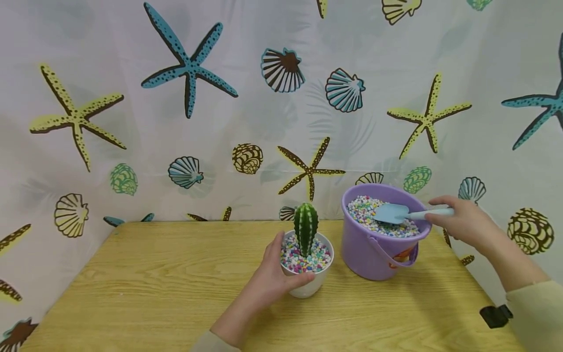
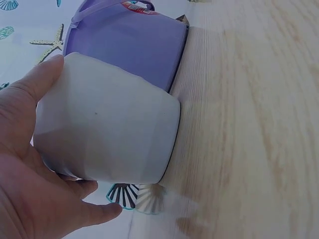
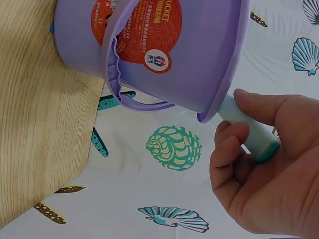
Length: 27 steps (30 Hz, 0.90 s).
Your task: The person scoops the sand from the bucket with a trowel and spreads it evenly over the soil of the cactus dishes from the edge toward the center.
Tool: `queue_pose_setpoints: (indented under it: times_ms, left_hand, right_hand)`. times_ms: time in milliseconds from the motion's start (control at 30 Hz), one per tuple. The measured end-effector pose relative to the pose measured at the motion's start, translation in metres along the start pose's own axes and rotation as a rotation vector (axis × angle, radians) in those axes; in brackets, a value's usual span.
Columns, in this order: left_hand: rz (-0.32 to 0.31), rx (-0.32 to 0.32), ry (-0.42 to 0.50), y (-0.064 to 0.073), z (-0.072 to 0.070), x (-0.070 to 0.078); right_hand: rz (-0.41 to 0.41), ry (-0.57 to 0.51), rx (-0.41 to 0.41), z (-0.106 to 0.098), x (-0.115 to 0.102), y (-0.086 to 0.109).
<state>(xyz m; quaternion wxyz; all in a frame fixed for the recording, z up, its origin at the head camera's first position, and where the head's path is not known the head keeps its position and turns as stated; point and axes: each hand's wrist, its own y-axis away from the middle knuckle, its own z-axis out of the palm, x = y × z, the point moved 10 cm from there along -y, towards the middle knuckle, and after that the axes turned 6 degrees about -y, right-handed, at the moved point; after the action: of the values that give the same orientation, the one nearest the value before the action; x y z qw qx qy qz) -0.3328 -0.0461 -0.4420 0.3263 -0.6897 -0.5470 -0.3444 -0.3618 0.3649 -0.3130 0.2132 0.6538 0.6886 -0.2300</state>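
My left hand (image 1: 269, 277) grips a small white flowerpot (image 1: 304, 289), thumb at the front and fingers along its left side. A green cactus (image 1: 305, 230) stands upright in the pot among colourful little beads (image 1: 294, 258). To the right is a purple bucket (image 1: 362, 254) filled with similar multicoloured beads (image 1: 365, 208). Over the bucket my right hand (image 1: 464, 222) holds a light blue toy shovel (image 1: 391, 213) by its handle. The shovel's blade lies at the beads' surface. In the right wrist view, fingers curl round the shovel handle (image 3: 249, 129); the bucket wall hides the blade.
Both containers stand on a wood-grain table (image 1: 176, 288). Behind it hangs a pale curtain (image 1: 246, 112) printed with starfish and shells. The bucket's purple handle (image 3: 112, 64) hangs down on its outer side. A small black object (image 1: 496, 317) is near the table's right edge.
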Motion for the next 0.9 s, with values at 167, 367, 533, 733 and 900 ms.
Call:
queue_pose_setpoints:
  times_ms: [167,367,533,733,900]
  left_hand:
    - [0.018,-0.001,-0.020,0.002,-0.003,0.002]
    - [0.049,0.011,-0.078,0.003,-0.010,0.008]
    - [0.095,0.021,-0.167,0.003,-0.016,0.013]
    - [0.153,0.064,-0.358,0.008,-0.024,0.020]
    - [0.176,0.101,-0.479,0.015,-0.030,0.024]
  right_hand:
    - [-0.023,0.078,0.075,-0.001,-0.002,0.006]
    - [-0.101,0.158,0.226,-0.003,-0.018,0.015]
    - [-0.183,0.221,0.347,-0.004,-0.034,0.023]
    - [-0.351,0.291,0.476,0.004,-0.066,0.045]
    - [-0.524,0.321,0.539,0.022,-0.100,0.071]
